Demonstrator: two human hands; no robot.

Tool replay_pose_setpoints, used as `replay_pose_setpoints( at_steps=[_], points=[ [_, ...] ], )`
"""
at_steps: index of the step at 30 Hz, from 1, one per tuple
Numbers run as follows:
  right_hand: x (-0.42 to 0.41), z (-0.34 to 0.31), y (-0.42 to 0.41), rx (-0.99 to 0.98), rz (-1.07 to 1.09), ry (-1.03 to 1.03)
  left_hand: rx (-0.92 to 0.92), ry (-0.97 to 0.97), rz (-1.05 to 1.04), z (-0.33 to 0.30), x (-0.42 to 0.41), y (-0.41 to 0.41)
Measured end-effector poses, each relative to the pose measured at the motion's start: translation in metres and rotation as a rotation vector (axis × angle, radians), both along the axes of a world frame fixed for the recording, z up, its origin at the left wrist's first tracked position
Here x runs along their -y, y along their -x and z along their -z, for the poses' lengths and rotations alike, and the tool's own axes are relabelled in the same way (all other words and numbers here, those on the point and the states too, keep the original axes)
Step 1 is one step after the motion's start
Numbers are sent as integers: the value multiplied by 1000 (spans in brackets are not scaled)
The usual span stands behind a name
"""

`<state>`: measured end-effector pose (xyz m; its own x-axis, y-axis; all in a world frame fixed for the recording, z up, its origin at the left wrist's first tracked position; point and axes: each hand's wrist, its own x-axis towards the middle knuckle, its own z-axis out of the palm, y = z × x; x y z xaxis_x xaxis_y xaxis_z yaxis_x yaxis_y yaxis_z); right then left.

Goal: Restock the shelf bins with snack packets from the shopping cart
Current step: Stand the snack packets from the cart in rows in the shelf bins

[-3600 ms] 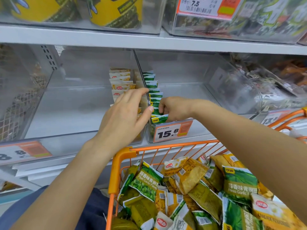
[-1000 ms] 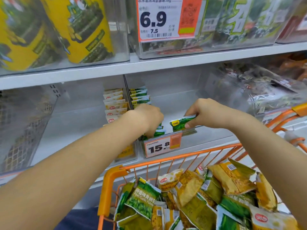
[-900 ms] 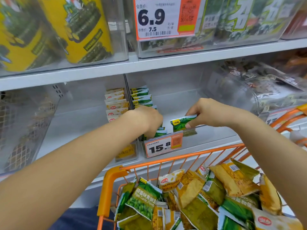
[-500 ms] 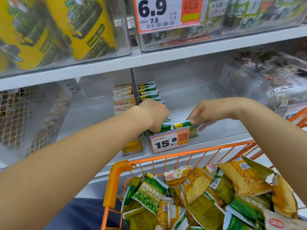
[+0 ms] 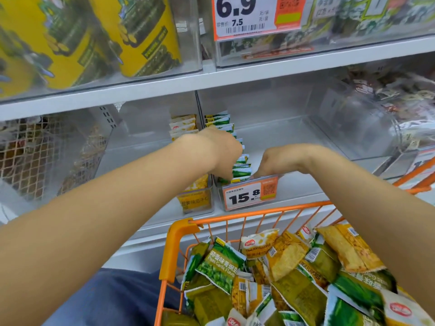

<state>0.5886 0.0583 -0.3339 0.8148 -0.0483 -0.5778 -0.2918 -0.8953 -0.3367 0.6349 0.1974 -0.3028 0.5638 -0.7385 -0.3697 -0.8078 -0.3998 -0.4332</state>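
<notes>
Having dropped lower since a moment ago, the right hand [image 5: 273, 162] now presses the green packet [image 5: 242, 173] into the clear bin [image 5: 306, 137], fingers curled; whether they grip is unclear. Left hand [image 5: 221, 151] grips the row. Tag [image 5: 249, 194] reads "15.8"; cart [image 5: 174, 250] packets [image 5: 220, 267] read "Peas Garlic Flavor".

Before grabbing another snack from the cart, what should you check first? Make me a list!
1. Row of green pea packets standing in the clear plastic bin: ok.
2. Room left in that bin: ok.
3. Left hand free: cannot tell, fingers hidden.
4. Right hand free: cannot tell, fingers curled at the bin's front.
5. Green packets left in the orange wire cart: ok.
</notes>
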Motion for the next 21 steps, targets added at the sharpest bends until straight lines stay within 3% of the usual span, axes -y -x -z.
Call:
replay_pose_setpoints(
  at_steps=[4, 7, 10, 13, 16, 21],
  points=[
    [-12, -2, 3, 38, -27, -42, 79, 363, 165, -10, -34, 7],
    [-13, -6, 13, 120, 13, 11, -60, 685, 243, -12, -56, 33],
    [-5, -15, 39, 361, 124, 41, -220, 782, 190, -6, -67, 66],
    [2, -26, 75, 617, 244, -151, -400, 555, 95, 6, -69, 89],
    [-8, -43, 108, 741, 309, -328, -430, 311, 22, 24, -70, 104],
    [-24, -34, 152, 676, 371, -494, -400, -17, -18, 65, -76, 115]
  ],
)
